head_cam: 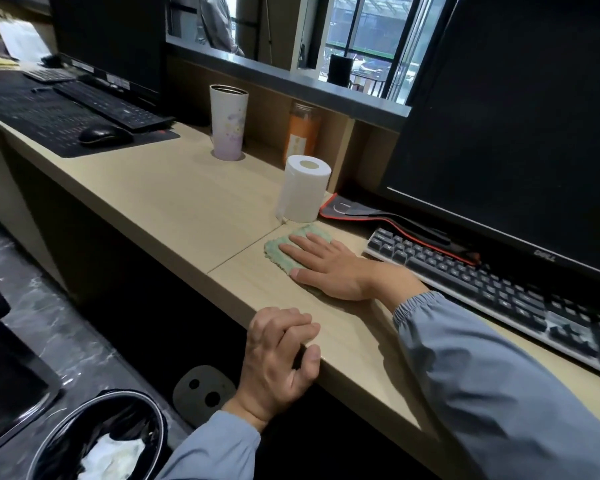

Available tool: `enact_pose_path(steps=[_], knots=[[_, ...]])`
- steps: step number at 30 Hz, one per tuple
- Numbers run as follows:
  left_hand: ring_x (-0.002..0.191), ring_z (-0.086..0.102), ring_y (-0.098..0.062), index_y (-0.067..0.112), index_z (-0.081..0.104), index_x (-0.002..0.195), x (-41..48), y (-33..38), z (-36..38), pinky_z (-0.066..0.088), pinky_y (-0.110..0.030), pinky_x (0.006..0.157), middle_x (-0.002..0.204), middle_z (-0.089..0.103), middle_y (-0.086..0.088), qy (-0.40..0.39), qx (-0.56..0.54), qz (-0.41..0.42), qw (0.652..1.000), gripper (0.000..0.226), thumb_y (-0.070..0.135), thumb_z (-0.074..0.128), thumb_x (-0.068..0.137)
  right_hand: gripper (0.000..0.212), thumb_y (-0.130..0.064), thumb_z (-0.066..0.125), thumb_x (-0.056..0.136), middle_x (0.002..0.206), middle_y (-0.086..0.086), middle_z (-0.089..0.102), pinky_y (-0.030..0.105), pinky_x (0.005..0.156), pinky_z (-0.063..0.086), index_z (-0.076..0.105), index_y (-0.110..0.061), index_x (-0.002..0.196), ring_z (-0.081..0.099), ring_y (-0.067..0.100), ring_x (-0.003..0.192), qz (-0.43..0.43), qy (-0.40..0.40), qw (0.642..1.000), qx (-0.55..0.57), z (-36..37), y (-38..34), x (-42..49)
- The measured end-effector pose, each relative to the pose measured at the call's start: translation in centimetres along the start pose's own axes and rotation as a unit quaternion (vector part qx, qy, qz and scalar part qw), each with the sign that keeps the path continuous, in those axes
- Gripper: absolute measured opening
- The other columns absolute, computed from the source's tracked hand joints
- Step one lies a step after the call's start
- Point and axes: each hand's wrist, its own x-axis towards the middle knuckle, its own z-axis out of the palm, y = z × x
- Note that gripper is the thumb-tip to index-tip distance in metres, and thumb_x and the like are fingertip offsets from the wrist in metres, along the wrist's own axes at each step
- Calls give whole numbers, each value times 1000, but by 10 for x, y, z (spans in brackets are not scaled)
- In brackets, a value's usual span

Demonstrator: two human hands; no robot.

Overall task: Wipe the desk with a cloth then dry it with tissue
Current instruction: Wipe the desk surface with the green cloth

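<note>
A green cloth (280, 249) lies flat on the light wooden desk (174, 199), just right of a seam between two desk sections. My right hand (329, 268) presses down on the cloth with fingers spread flat, covering most of it. My left hand (278, 355) grips the desk's front edge, fingers on top and thumb curled against the edge. A white tissue roll (303, 188) stands upright directly behind the cloth.
A black keyboard (499, 292) and a Dell monitor (506, 126) sit to the right, with a red-edged mouse pad (340, 209) folded behind. A tall tumbler (227, 123) and an orange bottle (302, 131) stand at the back. A lined bin (101, 441) sits on the floor.
</note>
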Motion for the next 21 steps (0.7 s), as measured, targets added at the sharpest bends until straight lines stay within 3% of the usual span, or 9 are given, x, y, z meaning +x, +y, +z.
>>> enact_pose_path(steps=[14, 21], knots=[[108, 62, -28, 16, 64, 110, 0, 8, -2, 38, -36, 112, 106, 71, -13, 4, -10, -31, 999, 27, 34, 44, 107, 60, -66, 23, 105, 164, -35, -22, 34, 124, -19, -9, -61, 156, -30, -10, 147, 81, -17, 995, 51, 42, 65, -185], [105, 63, -29, 13, 70, 104, 6, 14, -13, 39, -33, 106, 106, 70, -7, -33, -12, -57, 998, 23, 29, 55, 99, 60, -68, 23, 104, 160, -40, -25, 34, 124, -19, -12, -67, 152, -31, -13, 145, 87, -37, 994, 61, 42, 70, -195]])
